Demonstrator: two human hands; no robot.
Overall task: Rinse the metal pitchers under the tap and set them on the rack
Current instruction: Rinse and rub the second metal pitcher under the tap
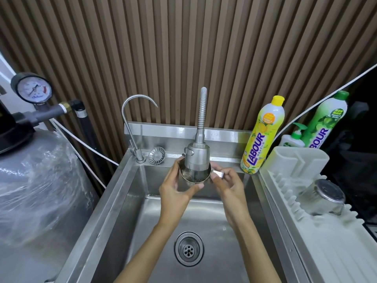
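Observation:
A small metal pitcher (194, 176) is held mouth-up right under the spray head of the flexible tap (197, 158), over the steel sink (130, 201). Water runs into it. My left hand (176, 186) cups the pitcher's body from the left and below. My right hand (229, 183) pinches its handle on the right. A second metal pitcher (324, 198) lies upside down on the white rack (326, 242) to the right of the sink.
A thin gooseneck tap (130, 127) and a loose strainer (156, 155) stand at the sink's back left. Yellow (263, 135) and green (324, 121) detergent bottles and a soap pump (293, 137) stand at the back right. A wrapped tank (36, 190) with a gauge (33, 88) fills the left. The drain (188, 248) lies below.

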